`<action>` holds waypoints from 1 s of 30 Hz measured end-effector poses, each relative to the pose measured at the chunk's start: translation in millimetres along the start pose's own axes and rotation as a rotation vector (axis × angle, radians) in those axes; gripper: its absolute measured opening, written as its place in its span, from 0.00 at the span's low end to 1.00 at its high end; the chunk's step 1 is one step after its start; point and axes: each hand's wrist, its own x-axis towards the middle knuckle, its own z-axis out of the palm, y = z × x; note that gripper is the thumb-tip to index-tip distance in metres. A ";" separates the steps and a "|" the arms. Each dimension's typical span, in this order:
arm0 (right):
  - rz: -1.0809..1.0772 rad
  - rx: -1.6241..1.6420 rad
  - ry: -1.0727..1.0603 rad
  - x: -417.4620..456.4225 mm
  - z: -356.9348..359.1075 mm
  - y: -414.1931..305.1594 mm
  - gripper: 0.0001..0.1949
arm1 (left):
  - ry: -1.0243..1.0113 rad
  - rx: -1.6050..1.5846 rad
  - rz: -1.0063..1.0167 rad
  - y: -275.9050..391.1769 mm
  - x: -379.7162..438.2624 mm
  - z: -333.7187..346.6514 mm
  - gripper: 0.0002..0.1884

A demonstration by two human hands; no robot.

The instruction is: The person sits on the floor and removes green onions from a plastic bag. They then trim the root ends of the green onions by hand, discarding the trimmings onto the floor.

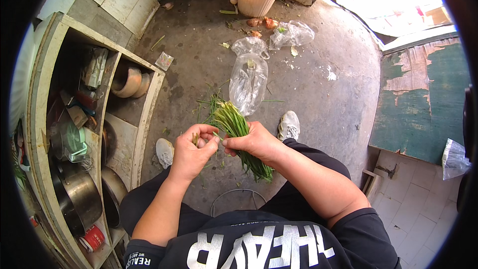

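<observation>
My right hand (257, 142) is wrapped around a thick bunch of garlic chives (232, 120). The pale yellow-green stalk ends point away from me, and the dark green leaf tips hang down towards my legs. Close beside it, my left hand (191, 153) pinches a thin green piece between thumb and forefinger. A few short brownish stalk bits (195, 139) stick out between its curled fingers. Below and beyond the hands, loose green chive trimmings (213, 105) lie scattered on the concrete floor (317, 93).
Crumpled clear plastic bags (248, 82) lie ahead on the floor. Beyond them stands a ribbed waste bin (257, 0) holding eggshells, with onion skins (269, 23) nearby. To the left is a wooden shelf unit (143, 127) with metal pots (82, 194). A worn green panel (418, 108) stands right.
</observation>
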 end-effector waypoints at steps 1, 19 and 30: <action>0.011 -0.014 0.003 -0.4 0.2 -0.3 0.08 | -0.002 0.005 0.005 0.8 -0.5 0.3 0.09; 0.083 -0.031 -0.019 -3.6 1.2 -5.3 0.09 | 0.050 0.122 0.087 -2.7 -1.0 -0.2 0.07; 0.064 -0.061 -0.001 -1.6 -1.4 -0.1 0.10 | 0.041 0.213 0.092 -0.3 -0.8 -0.7 0.09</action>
